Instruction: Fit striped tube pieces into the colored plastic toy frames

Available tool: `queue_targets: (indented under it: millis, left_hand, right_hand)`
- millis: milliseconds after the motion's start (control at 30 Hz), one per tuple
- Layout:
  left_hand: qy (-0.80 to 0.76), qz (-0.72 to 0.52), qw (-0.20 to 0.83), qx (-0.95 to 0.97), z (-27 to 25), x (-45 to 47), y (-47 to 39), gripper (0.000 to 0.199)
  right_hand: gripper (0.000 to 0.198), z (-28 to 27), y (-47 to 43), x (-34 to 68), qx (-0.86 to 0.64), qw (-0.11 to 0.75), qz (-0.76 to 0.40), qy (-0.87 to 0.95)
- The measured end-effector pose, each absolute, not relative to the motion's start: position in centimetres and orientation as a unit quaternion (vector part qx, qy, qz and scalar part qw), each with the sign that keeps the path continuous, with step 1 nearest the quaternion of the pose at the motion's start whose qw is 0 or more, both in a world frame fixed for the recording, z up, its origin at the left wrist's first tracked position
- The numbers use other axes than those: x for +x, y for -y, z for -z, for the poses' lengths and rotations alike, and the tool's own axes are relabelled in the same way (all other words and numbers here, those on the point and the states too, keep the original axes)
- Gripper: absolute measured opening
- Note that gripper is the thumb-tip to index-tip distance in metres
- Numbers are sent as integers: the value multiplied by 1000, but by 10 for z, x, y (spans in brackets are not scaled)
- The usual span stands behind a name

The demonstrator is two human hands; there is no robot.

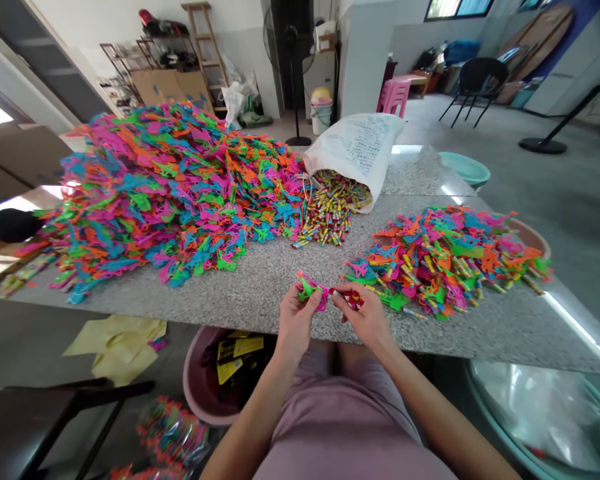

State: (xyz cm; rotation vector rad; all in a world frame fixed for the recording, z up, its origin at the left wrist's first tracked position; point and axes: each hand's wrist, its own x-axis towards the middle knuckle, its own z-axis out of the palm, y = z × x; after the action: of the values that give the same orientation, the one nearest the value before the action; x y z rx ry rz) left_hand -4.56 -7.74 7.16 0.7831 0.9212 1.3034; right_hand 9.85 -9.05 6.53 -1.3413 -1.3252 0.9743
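Note:
My left hand (294, 319) grips a small bunch of pink and green plastic toy pieces (311, 291) at the table's near edge. My right hand (365, 316) holds a small red wrapped stick (349, 297), its tip touching the bunch. A huge heap of bright plastic pieces (165, 187) covers the left of the granite table (260, 293). A smaller mixed pile of pieces and sticks (445, 257) lies just right of my hands. A white sack (355, 152) spills small wrapped sticks (327, 210) behind.
A pink basin (200, 393) with yellow-black packets sits under the table by my knees. Yellow sheets (117, 343) lie on the floor. A dark stool (35, 420) is at lower left, a clear tub (540, 413) at lower right, a teal basin (467, 170) beyond the table.

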Motion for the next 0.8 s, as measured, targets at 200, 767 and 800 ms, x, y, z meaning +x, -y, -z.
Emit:
queue_targets:
  millis: [200,767,800]
  left_hand:
    - [-384,-588,646,299,-65,-35,82,25]
    - [-805,-214,46,551,2,-241,-64,71]
    - [-787,-222,42,574,10,-237,-54,65]
  right_hand:
    - [23,-65,88,93,-540,456,-293,644]
    - [32,-34,68,184,-649,476,12,593]
    - [31,-28,67,170,-644,483,-32,593]
